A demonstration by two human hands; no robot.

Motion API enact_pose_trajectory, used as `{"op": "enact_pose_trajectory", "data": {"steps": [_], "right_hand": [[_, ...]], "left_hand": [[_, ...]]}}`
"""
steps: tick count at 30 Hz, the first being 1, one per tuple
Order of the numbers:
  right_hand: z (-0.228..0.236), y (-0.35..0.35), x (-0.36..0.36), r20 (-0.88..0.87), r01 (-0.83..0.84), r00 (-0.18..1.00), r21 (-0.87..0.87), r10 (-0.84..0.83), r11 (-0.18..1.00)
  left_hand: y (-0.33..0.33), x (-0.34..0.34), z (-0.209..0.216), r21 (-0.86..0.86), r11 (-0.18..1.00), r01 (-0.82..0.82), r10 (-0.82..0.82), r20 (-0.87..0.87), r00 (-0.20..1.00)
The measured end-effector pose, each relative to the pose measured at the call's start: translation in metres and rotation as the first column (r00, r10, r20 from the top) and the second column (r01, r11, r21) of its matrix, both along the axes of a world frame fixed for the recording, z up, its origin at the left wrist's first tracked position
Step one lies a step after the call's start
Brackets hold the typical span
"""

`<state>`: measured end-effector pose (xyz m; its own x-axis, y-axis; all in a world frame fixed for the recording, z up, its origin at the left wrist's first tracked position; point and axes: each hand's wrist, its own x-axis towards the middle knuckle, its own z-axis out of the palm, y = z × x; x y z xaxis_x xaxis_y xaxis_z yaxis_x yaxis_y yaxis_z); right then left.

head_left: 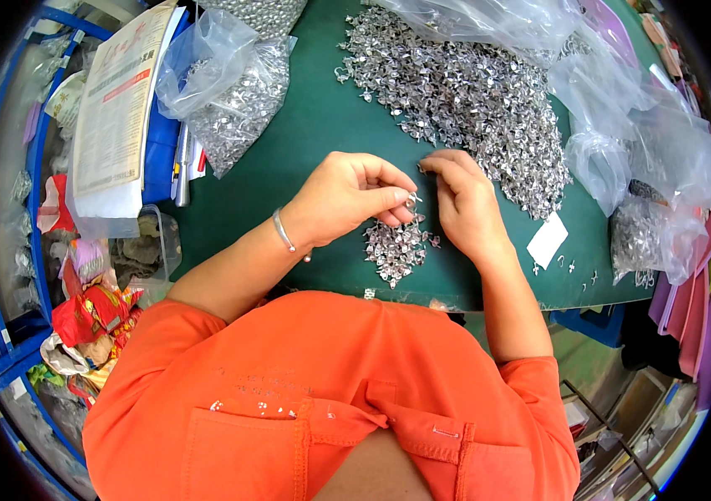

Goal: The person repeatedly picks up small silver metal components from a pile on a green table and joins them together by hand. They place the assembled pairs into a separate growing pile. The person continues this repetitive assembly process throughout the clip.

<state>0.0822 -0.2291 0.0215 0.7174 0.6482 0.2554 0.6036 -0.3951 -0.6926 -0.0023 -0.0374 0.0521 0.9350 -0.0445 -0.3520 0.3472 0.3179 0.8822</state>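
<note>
Thumb and fingertips of my left hand (340, 199) pinch a small silver metal piece (413, 198); its exact kind is too small to make out. Just to the right, my right hand (467, 207) is closed, fingers curled in and tips together near the left one. Whatever its fingertips hold is too small to tell. Below both hands, close to the table's near edge, lies a small heap of shiny silver metal pieces (395, 253). A much larger pile of similar pieces (464, 96) spreads beyond my right hand.
The green table (305, 150) carries a clear bag of silver parts (243, 108) at back left. Beside it, printed paper (117, 108) leans on a blue bin (163, 150). Plastic bags (614, 117), a white card (548, 240) and a few loose pieces lie at right.
</note>
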Motion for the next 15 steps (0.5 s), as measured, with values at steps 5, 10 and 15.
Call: {"op": "enact_pose_trajectory", "data": {"steps": [5,10,15], "right_hand": [[0.002,-0.012,0.008,-0.004,0.136,0.991,0.077,-0.136,0.988],[-0.002,-0.005,0.008,0.011,0.091,0.996,0.064,-0.092,0.994],[-0.008,0.008,0.005,0.191,-0.018,0.981,-0.035,0.025,0.999]], "left_hand": [[0.083,0.007,0.032,0.434,0.527,-0.731,0.394,0.637,0.662],[0.189,-0.003,0.042,0.906,-0.196,-0.375,0.278,0.418,0.865],[0.162,0.006,0.031,0.777,-0.284,-0.562,0.101,0.607,0.788]]}}
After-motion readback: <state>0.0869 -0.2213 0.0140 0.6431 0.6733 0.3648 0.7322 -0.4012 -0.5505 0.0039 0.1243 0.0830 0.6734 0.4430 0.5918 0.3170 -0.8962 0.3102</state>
